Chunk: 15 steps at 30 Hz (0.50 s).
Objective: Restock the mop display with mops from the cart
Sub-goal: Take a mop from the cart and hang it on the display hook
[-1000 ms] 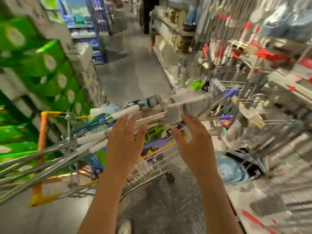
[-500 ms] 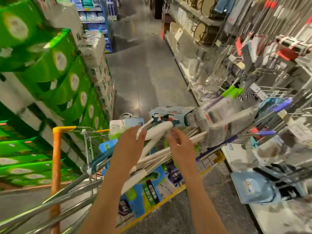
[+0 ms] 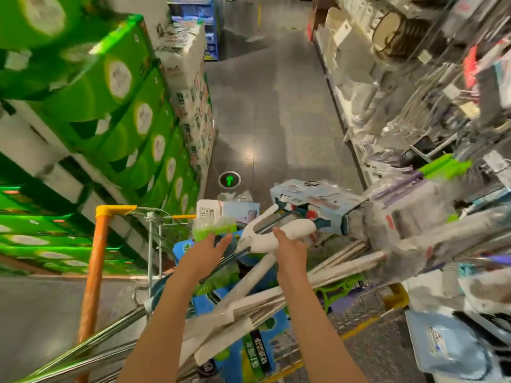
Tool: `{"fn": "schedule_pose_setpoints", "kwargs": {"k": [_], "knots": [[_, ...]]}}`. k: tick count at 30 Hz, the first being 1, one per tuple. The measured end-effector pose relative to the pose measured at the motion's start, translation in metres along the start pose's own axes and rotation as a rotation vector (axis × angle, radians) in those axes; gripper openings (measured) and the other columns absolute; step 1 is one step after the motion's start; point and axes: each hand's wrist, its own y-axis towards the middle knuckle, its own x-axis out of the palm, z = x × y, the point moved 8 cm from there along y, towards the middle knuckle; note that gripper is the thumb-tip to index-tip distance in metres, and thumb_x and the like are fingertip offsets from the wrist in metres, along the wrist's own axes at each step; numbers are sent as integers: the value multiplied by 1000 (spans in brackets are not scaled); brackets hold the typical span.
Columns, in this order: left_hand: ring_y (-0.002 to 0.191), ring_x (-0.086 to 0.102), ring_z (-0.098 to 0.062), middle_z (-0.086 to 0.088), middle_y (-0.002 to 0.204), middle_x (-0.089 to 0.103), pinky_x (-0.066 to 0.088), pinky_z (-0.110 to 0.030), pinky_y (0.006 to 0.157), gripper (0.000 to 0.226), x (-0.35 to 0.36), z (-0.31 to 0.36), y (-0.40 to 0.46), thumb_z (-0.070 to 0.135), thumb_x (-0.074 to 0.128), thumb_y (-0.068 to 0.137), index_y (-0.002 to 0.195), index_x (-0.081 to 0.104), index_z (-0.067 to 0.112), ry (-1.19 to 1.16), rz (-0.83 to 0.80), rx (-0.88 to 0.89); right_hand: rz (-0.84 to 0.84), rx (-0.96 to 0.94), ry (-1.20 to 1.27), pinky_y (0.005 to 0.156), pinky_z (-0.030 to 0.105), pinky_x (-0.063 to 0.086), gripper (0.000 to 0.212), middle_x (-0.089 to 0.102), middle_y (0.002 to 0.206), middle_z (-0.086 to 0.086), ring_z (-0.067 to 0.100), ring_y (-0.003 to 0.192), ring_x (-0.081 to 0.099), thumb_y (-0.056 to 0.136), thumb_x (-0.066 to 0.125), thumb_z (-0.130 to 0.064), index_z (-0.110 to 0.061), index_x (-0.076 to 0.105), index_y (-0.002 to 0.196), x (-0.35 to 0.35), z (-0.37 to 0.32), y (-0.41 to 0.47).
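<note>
A wire shopping cart point(image 3: 150, 244) with an orange handle stands in front of me, loaded with several mops whose metal poles point(image 3: 345, 258) stick out to the lower left. My right hand point(image 3: 289, 250) grips the white plastic frame of one mop point(image 3: 276, 236), which ends in a blue boxed head point(image 3: 312, 205). My left hand point(image 3: 206, 254) hovers over the cart with fingers spread, close to a green brush pack point(image 3: 213, 226), holding nothing. The mop display point(image 3: 442, 134) on the right is blurred, with wrapped mop heads and hooks.
Green carton stacks point(image 3: 96, 106) wall the left side of the aisle. The grey aisle floor point(image 3: 271, 111) runs ahead, with a green arrow marker point(image 3: 229, 179). Blue packaged goods point(image 3: 448, 349) lie on the low shelf at lower right. Blue product packs point(image 3: 254, 352) fill the cart.
My view has tilted further over the cart. My right hand has closed on the white mop frame; the left hand has come off the poles and spread open.
</note>
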Motion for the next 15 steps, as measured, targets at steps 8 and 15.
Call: {"fn": "schedule_pose_setpoints", "kwargs": {"k": [8,15], "knots": [[76,61,-17,5,84,62,44,-36,60,101,1,1,3,98,19,64,128,48,26,218,59,43,-29,201,190,48,33,55,52,61,128,14,27,96,62,92,70,-6,-5,50,140,14,13,14],[78,64,-16,6,94,69,54,-37,66,112,-12,10,-9,111,15,49,123,50,35,204,180,107,-21,136,206,48,34,58,47,63,122,16,31,99,63,90,71,-3,-2,53,132,8,5,11]]}}
